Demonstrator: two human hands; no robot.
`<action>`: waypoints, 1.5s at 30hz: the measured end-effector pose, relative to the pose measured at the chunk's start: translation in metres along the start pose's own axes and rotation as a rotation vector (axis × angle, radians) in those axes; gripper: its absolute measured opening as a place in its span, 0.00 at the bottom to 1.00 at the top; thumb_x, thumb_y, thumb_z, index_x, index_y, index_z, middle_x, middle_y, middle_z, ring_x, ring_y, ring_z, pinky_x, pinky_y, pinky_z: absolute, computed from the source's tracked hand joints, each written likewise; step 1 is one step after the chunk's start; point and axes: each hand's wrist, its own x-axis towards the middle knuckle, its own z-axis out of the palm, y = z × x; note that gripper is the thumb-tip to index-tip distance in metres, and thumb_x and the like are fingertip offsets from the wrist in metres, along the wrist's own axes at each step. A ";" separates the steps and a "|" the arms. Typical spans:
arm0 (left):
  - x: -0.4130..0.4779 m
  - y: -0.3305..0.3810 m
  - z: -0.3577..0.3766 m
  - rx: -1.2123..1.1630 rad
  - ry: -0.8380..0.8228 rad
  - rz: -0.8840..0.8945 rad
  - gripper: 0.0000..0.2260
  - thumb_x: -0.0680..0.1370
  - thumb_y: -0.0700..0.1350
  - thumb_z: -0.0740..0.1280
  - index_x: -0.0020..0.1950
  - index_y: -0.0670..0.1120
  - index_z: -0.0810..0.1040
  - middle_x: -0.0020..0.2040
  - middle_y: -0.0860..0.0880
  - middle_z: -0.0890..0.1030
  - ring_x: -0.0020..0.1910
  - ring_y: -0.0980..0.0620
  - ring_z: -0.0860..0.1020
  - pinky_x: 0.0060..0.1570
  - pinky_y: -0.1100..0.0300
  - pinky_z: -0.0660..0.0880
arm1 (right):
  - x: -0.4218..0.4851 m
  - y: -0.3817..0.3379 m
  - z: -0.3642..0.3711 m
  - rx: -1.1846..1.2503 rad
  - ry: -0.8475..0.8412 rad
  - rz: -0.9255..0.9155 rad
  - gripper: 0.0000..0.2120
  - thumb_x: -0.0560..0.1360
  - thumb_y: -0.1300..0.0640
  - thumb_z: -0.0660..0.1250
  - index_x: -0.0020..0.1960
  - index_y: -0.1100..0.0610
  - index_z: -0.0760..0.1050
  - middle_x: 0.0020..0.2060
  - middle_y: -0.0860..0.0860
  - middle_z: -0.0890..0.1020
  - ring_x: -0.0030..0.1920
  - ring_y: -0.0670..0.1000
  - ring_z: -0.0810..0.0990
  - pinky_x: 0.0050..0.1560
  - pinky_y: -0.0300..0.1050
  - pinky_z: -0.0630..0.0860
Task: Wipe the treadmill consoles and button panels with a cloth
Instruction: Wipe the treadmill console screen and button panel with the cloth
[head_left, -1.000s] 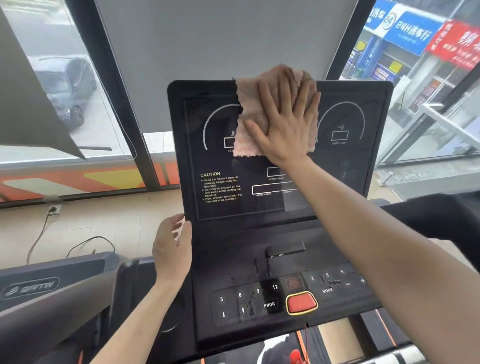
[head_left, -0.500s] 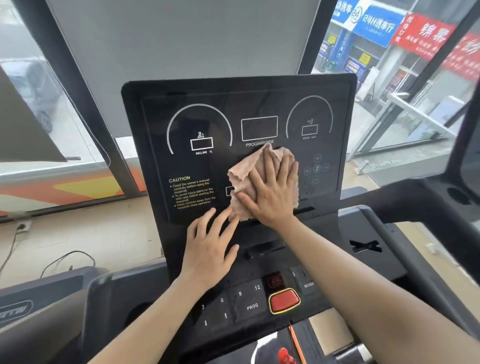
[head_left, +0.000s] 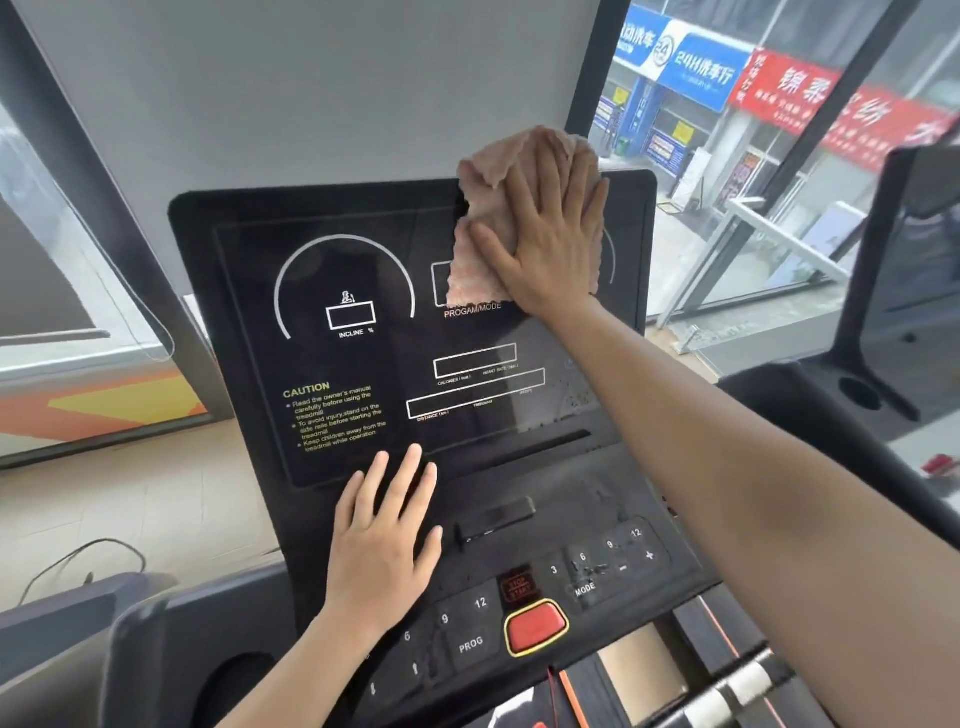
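Observation:
A black treadmill console (head_left: 363, 291) fills the middle of the view, with white gauge outlines and a yellow caution text. My right hand (head_left: 545, 244) lies flat on a pink cloth (head_left: 478, 260) and presses it against the console's upper right, over its top edge. The cloth hides the right gauge and part of the centre display. My left hand (head_left: 384, 540) rests flat, fingers spread, on the lower left of the console, just above the button panel (head_left: 587, 577). A red stop button (head_left: 535, 626) sits at the panel's lower middle.
Large windows with dark frames stand behind the console, with a street and shop signs outside on the right. A second treadmill's console (head_left: 919, 270) and cup holder (head_left: 857, 395) stand at the right. Cables (head_left: 78, 566) lie on the tiled floor at the left.
My right hand has slid the cloth from the console's lower middle up to its upper right edge. My left hand stays flat on the lower console.

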 end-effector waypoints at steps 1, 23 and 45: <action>0.000 0.001 0.001 -0.003 -0.005 -0.004 0.29 0.79 0.55 0.63 0.80 0.49 0.68 0.83 0.49 0.62 0.81 0.40 0.60 0.79 0.42 0.56 | -0.001 0.001 0.001 0.012 -0.001 0.023 0.37 0.79 0.29 0.52 0.82 0.46 0.56 0.82 0.57 0.55 0.81 0.68 0.47 0.77 0.73 0.45; 0.020 0.049 0.019 -0.084 0.025 0.064 0.26 0.75 0.54 0.68 0.74 0.51 0.76 0.67 0.50 0.79 0.62 0.46 0.77 0.62 0.45 0.70 | -0.149 0.049 0.047 -0.037 -0.234 0.223 0.41 0.78 0.28 0.42 0.83 0.51 0.51 0.83 0.60 0.45 0.81 0.69 0.43 0.76 0.73 0.47; 0.021 0.049 0.024 -0.128 0.110 0.036 0.25 0.73 0.50 0.71 0.71 0.53 0.79 0.64 0.53 0.80 0.55 0.48 0.74 0.58 0.46 0.68 | -0.176 0.134 0.039 0.356 -0.434 0.379 0.40 0.82 0.35 0.36 0.82 0.65 0.44 0.82 0.63 0.46 0.83 0.61 0.45 0.82 0.57 0.46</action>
